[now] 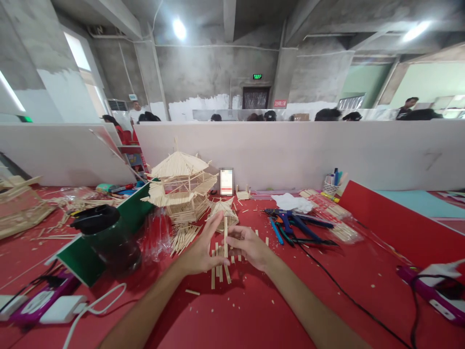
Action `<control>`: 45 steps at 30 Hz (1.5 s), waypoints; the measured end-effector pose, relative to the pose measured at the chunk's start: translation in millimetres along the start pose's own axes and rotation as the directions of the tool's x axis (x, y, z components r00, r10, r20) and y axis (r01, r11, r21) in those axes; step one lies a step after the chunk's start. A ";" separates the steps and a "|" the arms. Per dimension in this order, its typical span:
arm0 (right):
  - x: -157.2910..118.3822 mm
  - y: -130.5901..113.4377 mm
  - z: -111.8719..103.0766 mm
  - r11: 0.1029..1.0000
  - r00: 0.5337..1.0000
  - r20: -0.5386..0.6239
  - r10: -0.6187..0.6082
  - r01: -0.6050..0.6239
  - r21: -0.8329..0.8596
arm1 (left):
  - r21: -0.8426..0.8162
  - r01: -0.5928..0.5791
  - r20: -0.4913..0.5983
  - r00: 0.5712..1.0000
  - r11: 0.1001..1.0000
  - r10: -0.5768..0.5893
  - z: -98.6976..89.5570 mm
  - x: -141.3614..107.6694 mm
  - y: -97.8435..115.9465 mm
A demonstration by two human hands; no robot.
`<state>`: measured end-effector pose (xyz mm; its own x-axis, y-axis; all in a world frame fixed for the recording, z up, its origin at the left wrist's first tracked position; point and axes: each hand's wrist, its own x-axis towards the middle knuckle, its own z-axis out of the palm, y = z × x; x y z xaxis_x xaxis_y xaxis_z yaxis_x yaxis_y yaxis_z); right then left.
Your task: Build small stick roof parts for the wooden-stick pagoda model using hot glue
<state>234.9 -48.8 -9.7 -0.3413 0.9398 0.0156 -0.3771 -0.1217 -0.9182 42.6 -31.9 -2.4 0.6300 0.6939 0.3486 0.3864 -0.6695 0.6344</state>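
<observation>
Both hands meet over the middle of the red table (254,310). Left hand (199,252) and right hand (249,245) pinch one thin wooden stick (225,235) between their fingertips and hold it standing straight up. It is pale, flat and plain, like a craft stick. More loose sticks (218,271) lie flat on the table right under the hands. Just behind them sits a small stick roof (223,208), and next to it stands a tall stick house (179,186) with two roofs. Blue pliers (294,225) lie to the right, near a bag of sticks (334,213). A dark jar (109,240) stands to the left. Tiny wood bits cover the table. A white wall (290,150) runs behind it, and the room beyond is grey concrete with bright lamps
</observation>
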 end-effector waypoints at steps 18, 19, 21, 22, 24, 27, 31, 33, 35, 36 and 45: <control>0.0 -2.8 0.8 0.991 1.000 -0.001 -0.001 0.001 0.131 | -0.083 -0.019 0.057 0.998 0.996 0.024 -2.0 -2.8 6.7; 0.1 -2.6 0.5 0.991 1.000 0.004 0.004 -0.005 0.135 | -0.091 -0.013 0.059 0.998 0.996 0.019 -2.0 -2.9 6.0; 0.2 -2.5 0.3 0.990 1.000 0.011 0.018 -0.019 0.137 | -0.090 -0.014 0.057 0.998 0.996 0.019 -2.4 -3.1 4.1; 0.2 -2.7 0.4 0.990 1.000 0.014 0.025 -0.027 0.139 | -0.084 -0.022 0.055 0.998 0.996 0.027 -2.8 -3.2 3.1; 0.0 -3.8 1.0 0.987 0.999 0.019 0.040 -0.042 0.153 | -0.070 -0.042 0.055 0.997 0.997 0.046 -3.5 -3.4 1.4; -0.2 -5.7 1.9 0.983 0.999 -0.006 0.038 -0.037 0.183 | -0.053 -0.034 0.077 0.996 0.998 0.038 -3.7 -3.8 0.4; -0.1 -5.9 1.4 0.985 0.999 -0.039 0.021 -0.014 0.174 | -0.066 -0.032 0.088 0.995 0.997 0.038 -1.6 -3.4 2.0; 0.1 -5.2 0.8 0.985 0.999 -0.041 0.018 -0.011 0.170 | -0.087 -0.063 0.083 0.994 0.994 0.070 -0.4 -2.7 2.9; 0.1 -4.5 0.4 0.985 0.999 -0.044 0.016 -0.008 0.173 | -0.103 -0.090 0.077 0.992 0.991 0.099 0.2 -2.1 3.0; 0.2 -4.1 0.4 0.984 0.999 -0.047 0.013 -0.005 0.176 | -0.105 -0.101 0.076 0.991 0.989 0.109 0.3 -1.9 2.8; 3.0 -0.4 0.5 0.971 0.993 -0.106 0.052 -0.025 0.239 | -0.044 -0.127 0.111 0.985 0.991 0.131 -1.9 -1.6 -1.2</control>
<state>233.6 -46.1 -9.1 -0.2675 0.9607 -0.0741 -0.5631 -0.2182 -0.7971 39.8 -31.7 -2.4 0.7462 0.5662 0.3501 0.2730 -0.7400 0.6147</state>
